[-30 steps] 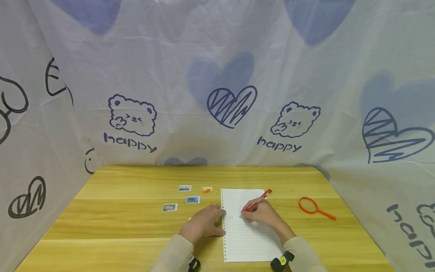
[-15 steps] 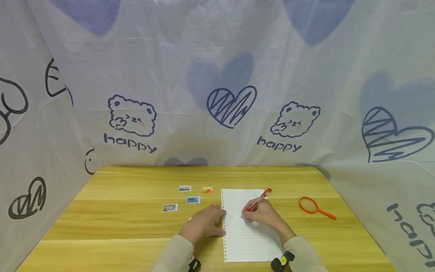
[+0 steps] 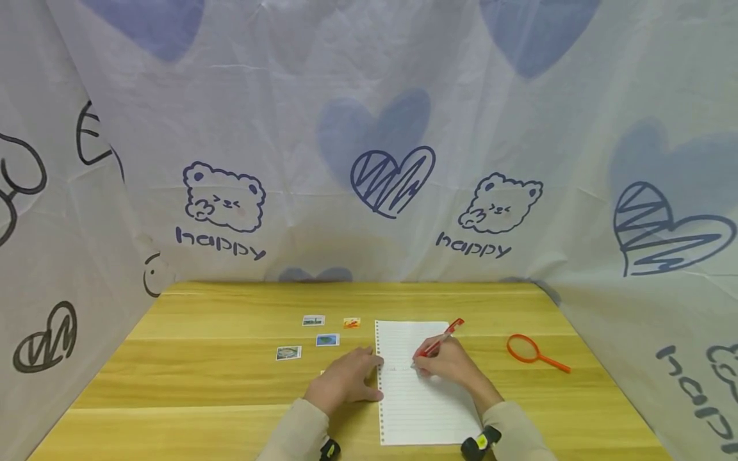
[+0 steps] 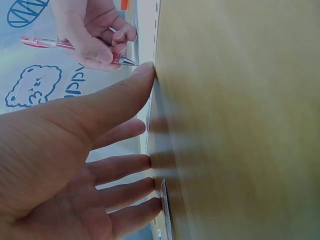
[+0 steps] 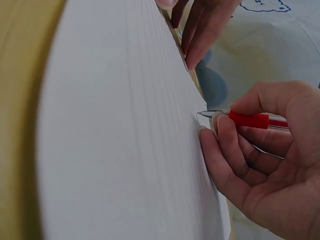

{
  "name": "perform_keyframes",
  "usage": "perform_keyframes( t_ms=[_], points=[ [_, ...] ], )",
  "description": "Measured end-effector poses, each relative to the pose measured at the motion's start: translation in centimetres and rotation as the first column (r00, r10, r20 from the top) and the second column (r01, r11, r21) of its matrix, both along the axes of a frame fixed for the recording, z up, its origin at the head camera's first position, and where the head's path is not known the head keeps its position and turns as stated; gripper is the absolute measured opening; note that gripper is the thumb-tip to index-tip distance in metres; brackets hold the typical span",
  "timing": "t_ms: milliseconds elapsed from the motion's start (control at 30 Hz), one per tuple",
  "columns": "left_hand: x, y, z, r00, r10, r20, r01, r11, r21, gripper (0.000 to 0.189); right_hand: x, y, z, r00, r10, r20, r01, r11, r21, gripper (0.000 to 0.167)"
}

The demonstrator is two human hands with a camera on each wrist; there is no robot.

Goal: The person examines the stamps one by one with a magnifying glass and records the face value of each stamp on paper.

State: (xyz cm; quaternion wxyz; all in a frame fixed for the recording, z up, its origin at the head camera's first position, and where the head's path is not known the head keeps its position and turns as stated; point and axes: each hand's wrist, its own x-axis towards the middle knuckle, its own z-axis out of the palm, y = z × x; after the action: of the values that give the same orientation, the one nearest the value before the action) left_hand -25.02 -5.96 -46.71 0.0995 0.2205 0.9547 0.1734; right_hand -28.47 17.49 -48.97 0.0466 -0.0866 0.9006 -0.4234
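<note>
Head view showed a ruled sheet [image 3: 423, 413] flat on the bench [image 3: 202, 371], right of the person's left hand [image 3: 346, 379], its punched edge running down beside that hand. The left fingers were spread, thumb well apart from the rest, with thumb and fingertips at the holes. The right hand [image 3: 450, 366] pinched a red pen [image 3: 441, 339] between thumb and fingers, tilted, its point at the paper beside a short row of faint marks too small to read. Wood showed between the sheet's right edge and an orange magnifying glass [image 3: 539, 356], which lay near the bench's right side, handle slanting toward the person. Four stamps [image 3: 327, 340] lay apart from one another beyond the left hand; a pale corner of something showed beside that hand, mostly hidden. A wide stretch of wood ran from the stamps to the left edge.

The bench had a yellowish grain, and its far edge met a pale cloth [image 3: 300, 128] printed with hearts, bears and "happy". Cloth also hung along both sides.
</note>
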Motion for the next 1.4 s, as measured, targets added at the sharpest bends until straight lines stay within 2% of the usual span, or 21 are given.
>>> perform_keyframes(
  t_ms=[200,433,667,933,1400],
  points=[
    [-0.04,-0.05,-0.06,1.0,0.003,-0.002,-0.003,1.0,0.004,0.065,0.03,0.01,0.23,1.0,-0.008,0.015,0.008,1.0,-0.004,0.004],
    [0.08,-0.1,0.13,1.0,0.002,0.003,-0.002,1.0,0.008,0.065,-0.09,0.13,0.13,1.0,0.027,-0.003,-0.027,1.0,0.006,0.003],
    [0.16,-0.13,0.21,1.0,0.004,0.013,-0.004,1.0,0.009,0.065,-0.22,0.23,-0.04,1.0,0.026,-0.007,-0.026,1.0,0.004,0.004],
    [0.2,-0.09,0.22,1.0,0.001,-0.002,-0.001,1.0,0.001,0.065,-0.2,0.31,0.16,0.998,0.065,-0.006,-0.065,0.998,0.014,0.003],
    [0.28,-0.03,0.39,1.0,0.003,0.005,-0.003,1.0,0.0,0.065,-0.08,0.43,0.39,0.998,0.056,0.003,-0.056,0.998,-0.005,0.004]
  ],
)
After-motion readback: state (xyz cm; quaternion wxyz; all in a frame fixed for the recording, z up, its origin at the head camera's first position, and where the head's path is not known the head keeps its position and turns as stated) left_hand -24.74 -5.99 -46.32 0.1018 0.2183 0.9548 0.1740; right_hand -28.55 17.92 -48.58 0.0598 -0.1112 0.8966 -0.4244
